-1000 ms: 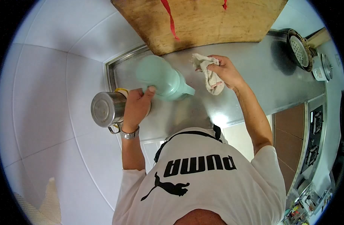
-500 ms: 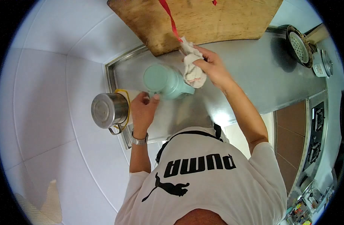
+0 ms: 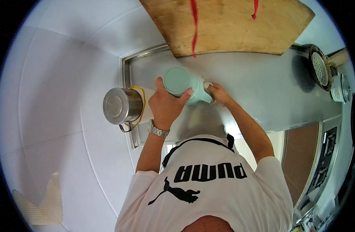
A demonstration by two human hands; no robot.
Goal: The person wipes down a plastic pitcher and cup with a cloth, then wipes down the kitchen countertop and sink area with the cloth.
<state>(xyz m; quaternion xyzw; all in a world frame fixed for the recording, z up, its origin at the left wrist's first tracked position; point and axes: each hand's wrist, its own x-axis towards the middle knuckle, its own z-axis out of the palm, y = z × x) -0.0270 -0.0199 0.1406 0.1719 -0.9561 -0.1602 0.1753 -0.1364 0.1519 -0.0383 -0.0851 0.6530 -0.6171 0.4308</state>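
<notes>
A mint-green lidded jug (image 3: pixel 178 80) stands over the metal counter in front of me. My left hand (image 3: pixel 169 102), with a metal watch at the wrist, grips its near side, thumb and fingers spread around it. On the jug's right side, my right hand (image 3: pixel 219 94) presses a bunched white cloth (image 3: pixel 207 84) against it. Most of the cloth is hidden behind the fingers and the jug.
A steel mug-like pot (image 3: pixel 121 106) with a handle stands left of my left hand. A wooden board (image 3: pixel 231 31) with red ribbons leans at the back. Far right are a pan (image 3: pixel 320 67), a small lidded appliance (image 3: pixel 341 88) and a gas stove (image 3: pixel 325 154).
My right hand has brought the cloth down from near the red ribbon onto the jug's right side. My left hand has closed around the jug. The view has shifted slightly.
</notes>
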